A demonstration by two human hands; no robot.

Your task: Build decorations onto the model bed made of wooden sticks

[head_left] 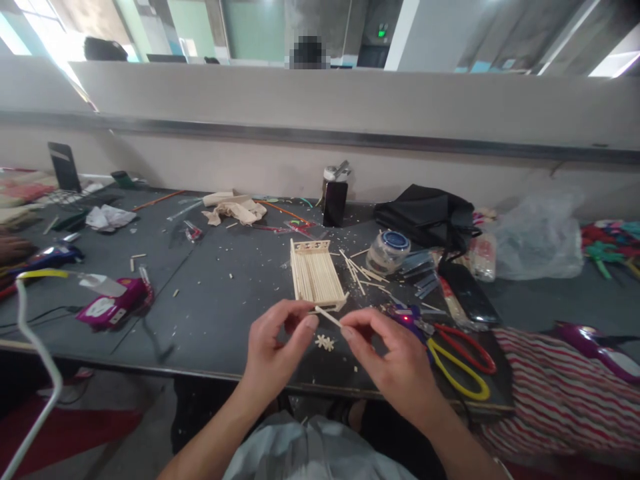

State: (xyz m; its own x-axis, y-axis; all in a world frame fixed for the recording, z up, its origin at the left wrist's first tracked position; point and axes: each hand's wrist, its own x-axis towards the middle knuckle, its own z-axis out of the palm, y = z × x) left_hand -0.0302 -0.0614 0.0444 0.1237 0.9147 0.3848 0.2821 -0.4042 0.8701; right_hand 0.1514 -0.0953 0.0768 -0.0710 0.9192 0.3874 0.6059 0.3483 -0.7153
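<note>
While both hands, left hand (273, 340) and right hand (395, 353), pinch one thin stick (327, 317) just before the slatted frame (316, 275), squeezing too hard could snap it.

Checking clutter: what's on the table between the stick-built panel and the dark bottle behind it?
Head view: only wood crumbs on table between panel and bottle.

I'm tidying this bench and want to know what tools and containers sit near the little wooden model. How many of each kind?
Scissors with red and yellow handles: 1
Round clear jar with blue lid: 1
Dark bottle with white cap: 1
Magenta glue gun: 1
Wooden stick-built panel model: 1
Total: 5
</note>
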